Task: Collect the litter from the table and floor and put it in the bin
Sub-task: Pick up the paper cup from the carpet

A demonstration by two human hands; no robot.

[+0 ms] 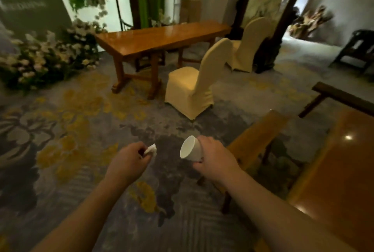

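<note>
My left hand (129, 160) is closed on a small crumpled white tissue (151, 149), pinched between thumb and fingers. My right hand (214, 156) grips a white paper cup (191, 148), tilted so its open mouth faces left. Both hands are held out in front of me above the patterned carpet (81, 130), about a hand's width apart. No bin is in view.
A wooden table (344, 160) and wooden bench (257, 138) stand at my right. Ahead are a long wooden table (162, 38) and two chairs in cream covers (194, 86). White flower arrangements (44, 57) line the left wall. A dark chair (358, 49) stands far right.
</note>
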